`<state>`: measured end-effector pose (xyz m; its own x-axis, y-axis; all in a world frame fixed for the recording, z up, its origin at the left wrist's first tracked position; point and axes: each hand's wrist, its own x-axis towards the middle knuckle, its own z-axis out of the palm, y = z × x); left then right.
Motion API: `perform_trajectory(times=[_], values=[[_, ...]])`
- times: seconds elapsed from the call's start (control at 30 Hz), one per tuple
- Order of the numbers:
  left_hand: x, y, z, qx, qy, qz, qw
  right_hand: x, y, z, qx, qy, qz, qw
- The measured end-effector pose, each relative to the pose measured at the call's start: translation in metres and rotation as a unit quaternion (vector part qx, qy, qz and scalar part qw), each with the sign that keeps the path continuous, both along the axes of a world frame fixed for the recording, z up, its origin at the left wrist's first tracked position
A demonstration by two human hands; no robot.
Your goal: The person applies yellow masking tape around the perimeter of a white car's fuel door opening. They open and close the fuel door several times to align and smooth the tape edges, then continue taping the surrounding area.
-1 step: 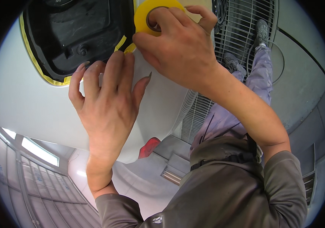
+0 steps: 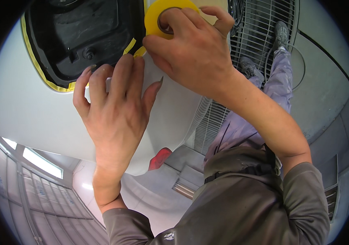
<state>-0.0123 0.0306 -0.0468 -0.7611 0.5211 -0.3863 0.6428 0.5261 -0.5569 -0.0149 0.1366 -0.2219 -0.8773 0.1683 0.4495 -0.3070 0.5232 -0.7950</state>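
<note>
My right hand (image 2: 197,51) grips a roll of yellow masking tape (image 2: 153,18), with fingers through its core and the thumb on the near side. The roll is beside the right edge of a black recessed moulding (image 2: 97,28) set in a pale grey car body panel (image 2: 31,110). Yellow tape (image 2: 40,73) follows the left and lower rim of that recess. My left hand (image 2: 115,102) rests at the lower right rim, fingertips pressed down, fingers bent and partly spread, thumb held apart. Beyond its fingertips, a short tape end (image 2: 129,46) sticks up. The tape beneath the fingers is hidden.
A red tail light (image 2: 159,158) sits lower down on the car body. To the right, metal floor grating (image 2: 260,24) lies under my shoes, with a thin hose (image 2: 304,67) looping on the floor beside it. A panelled wall (image 2: 40,204) stands at lower left.
</note>
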Motion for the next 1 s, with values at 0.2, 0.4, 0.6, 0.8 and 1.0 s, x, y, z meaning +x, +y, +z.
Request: perform_trajectory(times=[0.2,0.4,0.6,0.8,1.0], values=[[-0.003,0.004,-0.002,0.004,-0.003,0.014,1.000,0.003,-0.010,0.005,-0.028,-0.024,-0.026,0.999],[-0.004,0.004,0.002,0.009,-0.016,0.031,0.999,-0.019,0.023,-0.009,-0.077,-0.071,-0.147,0.984],[0.008,0.003,0.002,0.005,0.007,0.048,0.999,0.002,0.060,-0.038,-0.078,-0.021,-0.006,0.997],[0.016,0.000,0.003,-0.004,0.016,0.051,0.999,0.051,0.040,-0.026,-0.087,-0.160,0.085,0.980],[0.014,-0.004,-0.003,-0.011,0.039,0.013,0.999,0.057,0.008,-0.015,-0.044,-0.090,0.077,0.992]])
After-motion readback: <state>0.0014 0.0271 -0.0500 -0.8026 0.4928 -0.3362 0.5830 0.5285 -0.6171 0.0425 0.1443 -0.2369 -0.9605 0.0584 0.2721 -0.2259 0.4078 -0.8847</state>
